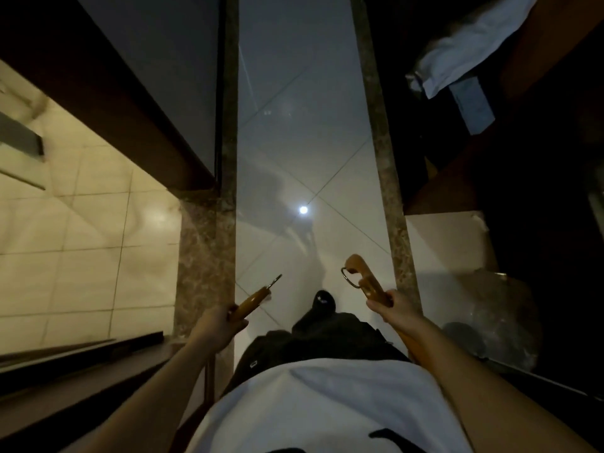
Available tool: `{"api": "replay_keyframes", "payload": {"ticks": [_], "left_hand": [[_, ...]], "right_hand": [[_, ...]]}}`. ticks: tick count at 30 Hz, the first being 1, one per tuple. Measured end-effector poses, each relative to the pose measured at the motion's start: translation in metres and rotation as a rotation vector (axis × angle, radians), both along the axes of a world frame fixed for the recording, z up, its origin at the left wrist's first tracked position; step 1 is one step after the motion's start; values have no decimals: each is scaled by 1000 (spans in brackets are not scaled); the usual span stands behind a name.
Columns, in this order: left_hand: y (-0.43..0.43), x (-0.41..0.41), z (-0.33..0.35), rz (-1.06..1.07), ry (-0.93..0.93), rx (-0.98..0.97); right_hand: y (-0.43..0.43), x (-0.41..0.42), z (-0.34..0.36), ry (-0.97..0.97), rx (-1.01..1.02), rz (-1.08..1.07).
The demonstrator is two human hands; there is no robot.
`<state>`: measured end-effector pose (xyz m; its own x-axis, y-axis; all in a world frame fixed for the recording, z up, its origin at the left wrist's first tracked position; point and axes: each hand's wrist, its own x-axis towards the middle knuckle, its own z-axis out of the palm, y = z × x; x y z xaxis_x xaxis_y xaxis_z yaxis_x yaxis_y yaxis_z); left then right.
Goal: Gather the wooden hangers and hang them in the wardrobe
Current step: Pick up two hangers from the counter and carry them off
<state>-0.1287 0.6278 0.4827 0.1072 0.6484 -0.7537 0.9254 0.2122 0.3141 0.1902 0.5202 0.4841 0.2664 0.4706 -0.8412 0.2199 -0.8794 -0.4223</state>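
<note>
I look straight down a dim tiled corridor. My left hand [217, 325] grips a wooden hanger [253, 300] seen end-on, its metal hook pointing forward. My right hand [390, 305] holds another wooden hanger [361, 276]; its curved arm rises ahead and its metal hook loops to the left. More of that hanger runs back under my right forearm. Both hands are at waist height, apart from each other. On the right is a dark open recess [539, 158], perhaps the wardrobe, with pale blue cloth [464, 44] inside.
A glossy white tiled floor [294, 142] runs ahead between two mottled stone strips [379, 142]. A dark wooden door frame [108, 93] and a lit tiled room lie on the left. Clear plastic wrapping [496, 315] sits low right. My dark shoe [322, 300] is below.
</note>
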Motion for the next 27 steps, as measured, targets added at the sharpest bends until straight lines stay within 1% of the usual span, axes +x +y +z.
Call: {"api": "replay_keyframes", "payload": {"ticks": [2, 8, 13, 17, 21, 24, 27], "left_hand": [[37, 28, 4, -60, -34, 20], [132, 79, 4, -56, -172, 36], [217, 81, -5, -67, -140, 48], [284, 61, -13, -25, -79, 33], [349, 42, -9, 13, -54, 8], [397, 32, -5, 9, -27, 19], [441, 36, -3, -36, -10, 31]], "right_hand": [[15, 19, -1, -20, -32, -41], [73, 55, -1, -66, -100, -104], [163, 60, -7, -51, -116, -128], [259, 43, -8, -19, -53, -145], [350, 29, 3, 17, 59, -123], [404, 28, 15, 65, 134, -72], [448, 42, 21, 59, 188, 10]]}}
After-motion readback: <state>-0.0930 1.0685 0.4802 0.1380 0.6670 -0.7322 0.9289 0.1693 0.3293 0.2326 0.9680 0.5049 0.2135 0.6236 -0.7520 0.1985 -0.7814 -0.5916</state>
